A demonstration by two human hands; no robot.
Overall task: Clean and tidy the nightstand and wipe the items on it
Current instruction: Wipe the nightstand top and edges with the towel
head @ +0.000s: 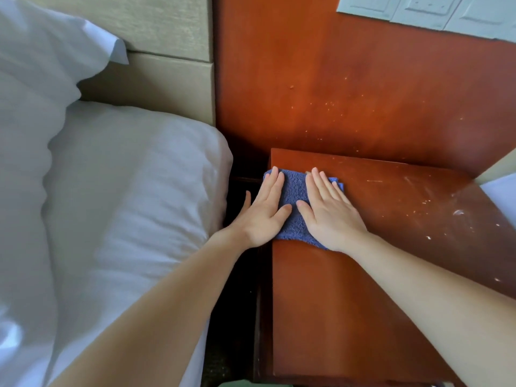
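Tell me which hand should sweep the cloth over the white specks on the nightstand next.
Right. The right hand lies flat on the blue cloth, on the side nearer the white specks on the nightstand top. The left hand partly overhangs the bed-side edge.

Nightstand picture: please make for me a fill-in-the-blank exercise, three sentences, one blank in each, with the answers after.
1. Both hands, the left hand and the right hand, press flat on a ____ cloth.
2. The cloth lies near the far ____ corner of the nightstand top.
3. White specks and smears show mostly on the ____ side of the top, away from the bed.

Answers: blue; left; right
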